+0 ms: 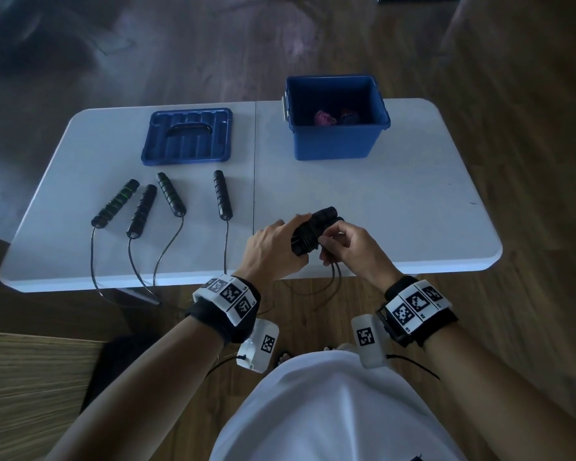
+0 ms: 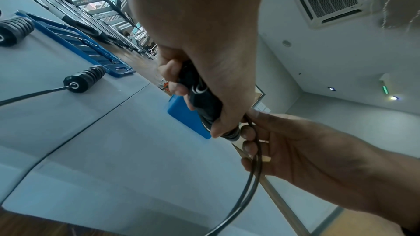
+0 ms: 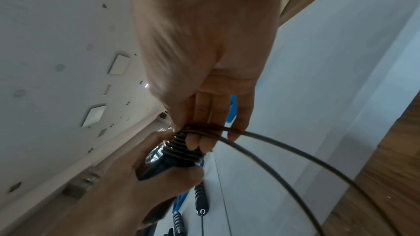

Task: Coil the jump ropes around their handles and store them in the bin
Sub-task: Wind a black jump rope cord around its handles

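We hold the paired handles (image 1: 313,229) in the left hand (image 1: 273,251), fingers curled round the lower half, over the near edge of the desk (image 1: 379,207). The long axis of the handles runs from near-left to far-right, tilted up toward the bin (image 1: 336,118). The right hand (image 1: 353,249) sits just beside the handles on their right, touching them, and pinches the cord (image 3: 284,152) between thumb and fingers; its grip is narrow, closed on the cord alone. Several turns of cord already lie round the middle of the handles (image 3: 181,150). From the pinch, two strands of free cord (image 2: 254,168) drop below the desk edge toward the floor, so the slack lies below and nearer to us than the grip. We judge the next wrap must carry the cord across the handle axis, with the left hand fixing the bundle and the right hand, the nearer to the slack, feeding it. The bin stands open, well beyond the handles to the far right, and its lid (image 1: 187,136) lies apart to the far left. Four more handles (image 1: 167,201) lie uncoiled on the left half of the desk, cords trailing over the near edge.
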